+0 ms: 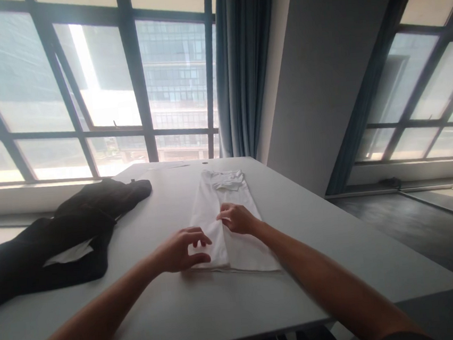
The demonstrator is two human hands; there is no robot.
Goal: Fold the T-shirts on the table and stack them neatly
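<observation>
White cloth lies flat at frame centre, likely to steady its fold while the right hand pinches it, the left hand with grip parted.

On our white tabletop we see a folded white garment near the middle and a crumpled black garment along the left side.

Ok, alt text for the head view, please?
A person's right hand touches the middle of a folded white cloth garment on a white table; the left hand, half open, is at the garment's near left corner. A crumpled black cloth garment lies further left.
</observation>
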